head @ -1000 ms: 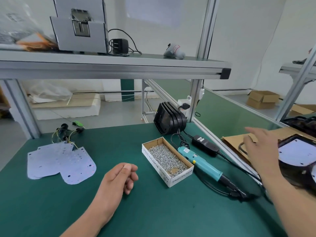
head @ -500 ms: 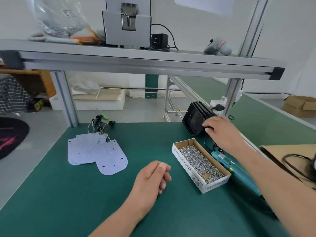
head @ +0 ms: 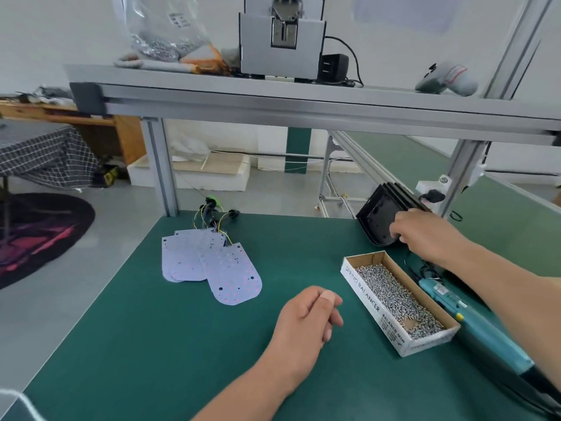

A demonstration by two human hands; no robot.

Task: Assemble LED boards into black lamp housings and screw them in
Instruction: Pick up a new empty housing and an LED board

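Several black lamp housings (head: 378, 215) stand on edge in a stack at the back right of the green table (head: 151, 344). My right hand (head: 425, 235) grips the front housing of that stack, fingers curled over its near rim. My left hand (head: 306, 317) rests on the table in the middle, fingers loosely curled and holding nothing. A small pile of white LED boards (head: 212, 265) with yellow and black wires (head: 212, 212) lies at the back left of the table.
An open cardboard box of screws (head: 397, 299) lies right of my left hand. A teal electric screwdriver (head: 473, 320) with its cable lies beside it under my right forearm. An aluminium shelf (head: 303, 101) spans overhead on posts (head: 162, 171).
My right hand swung left from the cardboard area on the right to the stack of black housings and took hold of the front one. The left hand stayed put.
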